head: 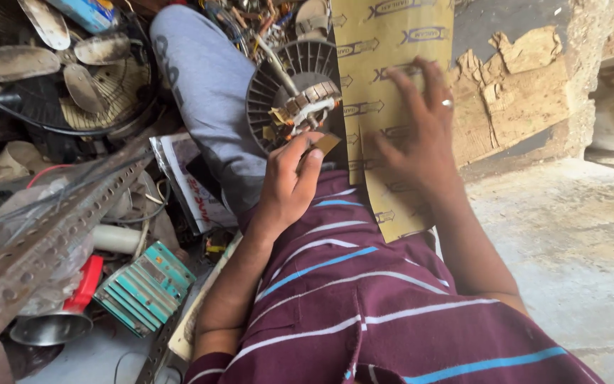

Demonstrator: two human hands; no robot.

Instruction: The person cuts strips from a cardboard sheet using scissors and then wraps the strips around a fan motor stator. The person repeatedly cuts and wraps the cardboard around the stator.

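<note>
- Sandpaper sheet (392, 43), tan with printed arrow marks on its back, lay draped over the person's lap, just right of the fan motor (294, 96)
- Right hand (421, 135) rested flat on the sheet with fingers spread apart, pressing it down; a ring showed on one finger
- Left hand (289, 181) sat just below the fan motor, thumb and fingers pinched together on a small torn piece of sandpaper (321, 144), whose tip touched the motor's lower edge
- Fan motor stood between the person's grey trouser leg (211, 85) and the sheet, its round black ribbed housing facing up, copper windings and a pale metal core showing at the middle
- Left of the motor, well apart, lay a dusty fan guard with blades (58, 64)
- Below and left of the motor, a perforated metal angle bar (44, 235) ran slantwise over the clutter, with a stack of teal circuit boards (147, 291) beside it
- Right of the motor, past the sheet, torn cardboard (527, 92) lay against a rough wall
</note>
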